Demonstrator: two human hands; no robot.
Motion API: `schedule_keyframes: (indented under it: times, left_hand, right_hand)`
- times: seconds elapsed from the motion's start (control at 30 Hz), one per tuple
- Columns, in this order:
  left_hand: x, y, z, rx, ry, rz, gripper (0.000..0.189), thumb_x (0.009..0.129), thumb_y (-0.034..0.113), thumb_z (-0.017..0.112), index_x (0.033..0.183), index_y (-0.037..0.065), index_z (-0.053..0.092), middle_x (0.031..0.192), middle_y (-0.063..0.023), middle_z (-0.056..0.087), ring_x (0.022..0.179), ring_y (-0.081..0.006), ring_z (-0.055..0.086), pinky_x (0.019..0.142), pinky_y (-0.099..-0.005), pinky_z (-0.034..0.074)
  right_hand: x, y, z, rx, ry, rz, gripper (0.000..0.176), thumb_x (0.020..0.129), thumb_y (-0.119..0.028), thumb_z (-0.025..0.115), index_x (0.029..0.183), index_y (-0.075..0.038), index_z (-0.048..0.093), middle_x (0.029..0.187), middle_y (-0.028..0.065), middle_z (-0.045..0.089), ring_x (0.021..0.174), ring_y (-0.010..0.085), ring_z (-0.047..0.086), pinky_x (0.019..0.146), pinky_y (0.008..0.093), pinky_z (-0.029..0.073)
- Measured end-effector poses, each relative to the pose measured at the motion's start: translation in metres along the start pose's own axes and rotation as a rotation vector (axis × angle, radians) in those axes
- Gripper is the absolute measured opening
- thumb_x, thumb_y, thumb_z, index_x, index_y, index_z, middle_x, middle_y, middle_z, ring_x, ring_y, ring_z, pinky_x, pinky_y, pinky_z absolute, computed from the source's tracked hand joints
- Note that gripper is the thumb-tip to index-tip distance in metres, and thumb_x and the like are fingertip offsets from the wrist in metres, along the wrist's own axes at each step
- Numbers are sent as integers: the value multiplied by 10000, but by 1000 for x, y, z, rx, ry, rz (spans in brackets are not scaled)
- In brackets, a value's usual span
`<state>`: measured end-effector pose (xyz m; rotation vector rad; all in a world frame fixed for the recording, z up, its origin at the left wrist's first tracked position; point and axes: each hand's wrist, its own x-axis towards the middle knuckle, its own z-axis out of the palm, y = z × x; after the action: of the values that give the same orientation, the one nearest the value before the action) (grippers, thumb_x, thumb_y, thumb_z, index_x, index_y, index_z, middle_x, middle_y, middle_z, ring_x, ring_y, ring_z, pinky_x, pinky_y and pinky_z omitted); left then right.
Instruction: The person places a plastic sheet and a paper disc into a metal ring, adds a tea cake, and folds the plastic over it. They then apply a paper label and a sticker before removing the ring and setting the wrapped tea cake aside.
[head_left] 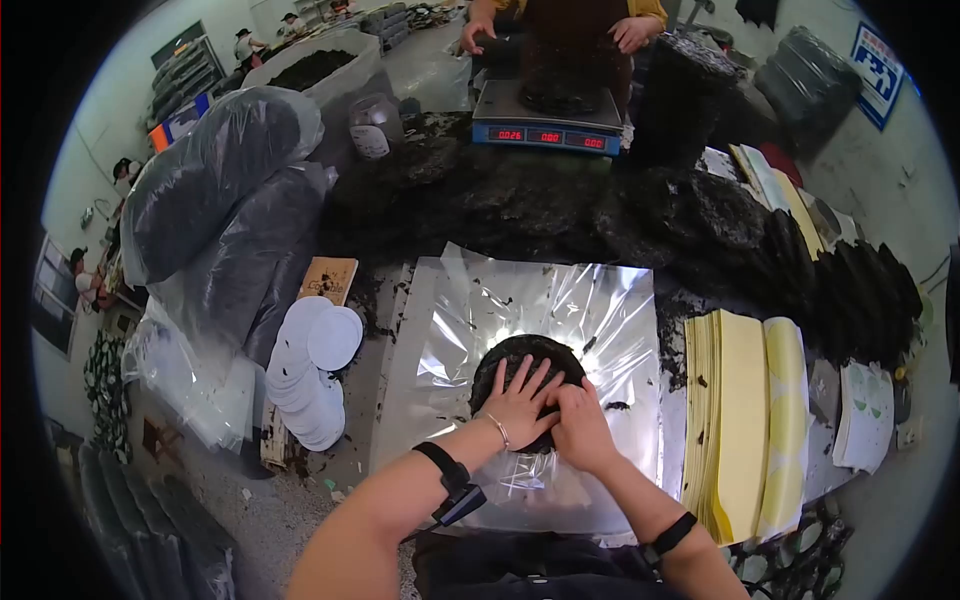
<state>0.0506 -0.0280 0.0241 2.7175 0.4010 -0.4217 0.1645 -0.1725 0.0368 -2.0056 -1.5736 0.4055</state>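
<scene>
A round, dark, flat cake point(515, 352) of what looks like dried seaweed lies on a clear plastic sheet point(440, 330), which reflects light from below. My left hand point(518, 408) rests flat on top of the cake with its fingers spread. At the cake's right edge is my right hand point(582, 425), its fingers bent together against the rim; whatever they pinch there is too small to make out. The two hands are close together, near the cake's lower right part.
Beyond the sheet lie dark cakes point(540, 205) and a digital scale point(545, 120), with a person's hands point(632, 35) behind it. White paper discs point(300, 385), a brown booklet point(328, 280) and filled bags point(215, 180) are left. Yellow paper stacks point(740, 420) stand right.
</scene>
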Motion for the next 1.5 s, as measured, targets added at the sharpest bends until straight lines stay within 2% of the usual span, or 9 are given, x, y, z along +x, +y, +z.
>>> schedule_keyframes:
  times: [0.1, 0.23, 0.5, 0.57, 0.7, 0.77, 0.97, 1.23, 1.5]
  left_hand:
    - [-5, 11, 1, 164, 92, -61, 868, 997, 732, 369, 1691, 262, 143, 1757, -134, 78, 1607, -425, -24, 1214, -701, -79]
    - [8, 10, 10, 211, 94, -107, 877, 970, 756, 412, 1684, 315, 159, 1760, -104, 74, 1606, -414, -55, 1201, -720, -92]
    - [6, -20, 11, -322, 365, 72, 552, 982, 521, 623, 1411, 172, 621, 1512, -183, 535, 1458, -375, 439, 1214, -567, 283]
    - [-62, 20, -42, -1188, 677, -103, 235, 1028, 221, 631, 1027, 12, 739, 946, -91, 733, 815, -160, 683, 779, -301, 539]
    - [-198, 82, -1, -1342, -182, 503, 426, 948, 341, 741, 1158, -28, 705, 1179, -201, 698, 1171, -317, 651, 1081, -435, 470]
    - [-199, 73, 57, -824, 245, 142, 597, 891, 419, 784, 1243, -42, 642, 1258, -212, 657, 1238, -335, 599, 1122, -458, 423]
    - [-110, 36, 12, -383, 1076, -209, 929, 787, 371, 877, 1508, 19, 409, 1394, -245, 516, 1296, -438, 476, 1119, -526, 388]
    - [17, 25, -4, -195, 161, -447, 389, 906, 335, 670, 1098, 1, 617, 1170, -197, 674, 1099, -326, 661, 909, -434, 551]
    - [-68, -46, -20, -666, 870, -219, 872, 751, 171, 895, 1470, -57, 457, 1404, -227, 575, 1425, -327, 471, 1157, -403, 399]
  right_hand:
    - [-36, 6, -33, 930, 357, 206, 383, 860, -54, 645, 1217, 8, 522, 1221, 207, 567, 1301, 325, 528, 1165, 466, 363]
    - [-143, -13, -41, 26, 60, 956, 354, 921, -297, 716, 1085, 5, 633, 1034, 217, 721, 914, 361, 690, 820, 446, 534]
    - [-163, -44, -87, 1700, 78, 183, 407, 999, -443, 670, 1120, -55, 686, 835, 168, 720, 753, 305, 679, 643, 381, 528]
    - [-165, -25, -31, 458, 30, 321, 641, 832, -379, 858, 1329, -39, 634, 1186, 230, 694, 1079, 365, 671, 885, 421, 555]
    - [-96, 3, 27, 294, 524, 216, 1189, 699, -227, 951, 1649, -85, 249, 1579, 237, 380, 1447, 394, 398, 1227, 483, 315]
    - [-42, 15, 30, 772, 642, 153, 1345, 665, -224, 961, 1680, -111, 86, 1528, 217, 418, 1379, 386, 464, 1223, 473, 324]
    - [23, -18, 13, -62, 232, 195, 701, 756, -110, 800, 1425, -82, 592, 1104, 101, 683, 1058, 276, 589, 1025, 468, 370]
    - [35, -45, -11, 331, 429, 97, 507, 877, -76, 636, 1378, -5, 611, 1283, 222, 657, 1258, 415, 564, 1162, 494, 354]
    - [50, -21, 38, -305, -8, 43, 554, 966, -264, 617, 1476, -57, 550, 1541, 191, 514, 1485, 343, 413, 1221, 507, 318]
